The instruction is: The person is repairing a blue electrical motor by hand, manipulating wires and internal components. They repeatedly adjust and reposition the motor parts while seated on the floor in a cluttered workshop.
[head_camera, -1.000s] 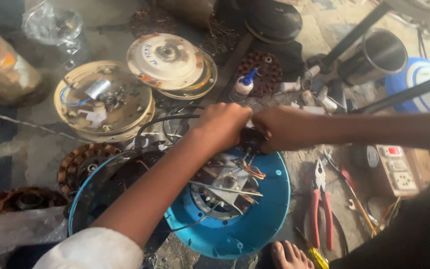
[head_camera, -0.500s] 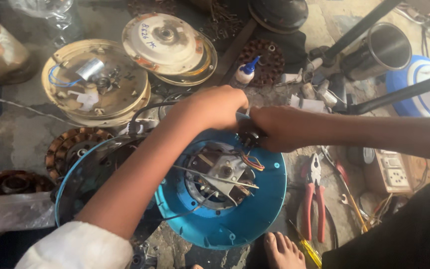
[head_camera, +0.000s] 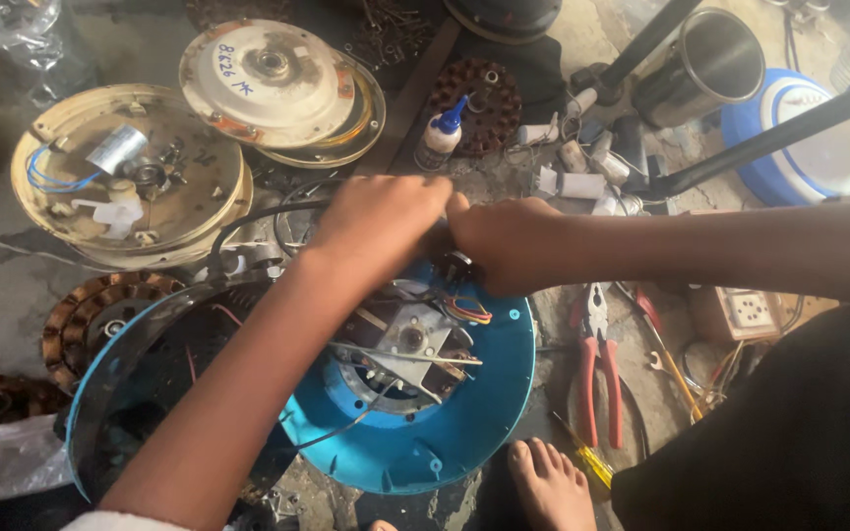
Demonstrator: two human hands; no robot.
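Left hand [head_camera: 378, 221] and right hand [head_camera: 509, 241], both closed in fists and touching, grip a small dark part [head_camera: 455, 264] at the far rim of the round blue plastic fan housing [head_camera: 464, 433]; floor around is crowded, red-handled pliers [head_camera: 597, 364] just right. Housing holds a motor with a grey metal bracket [head_camera: 407, 344] and coloured wires. Versus earlier frame: hands meet at the same rim spot.

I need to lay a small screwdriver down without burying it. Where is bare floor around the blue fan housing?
Bare concrete shows at far left, between the cream motor cover and the copper winding. Right of the blue fan housing, the red pliers and small tools crowd the floor. Both hands block the top.
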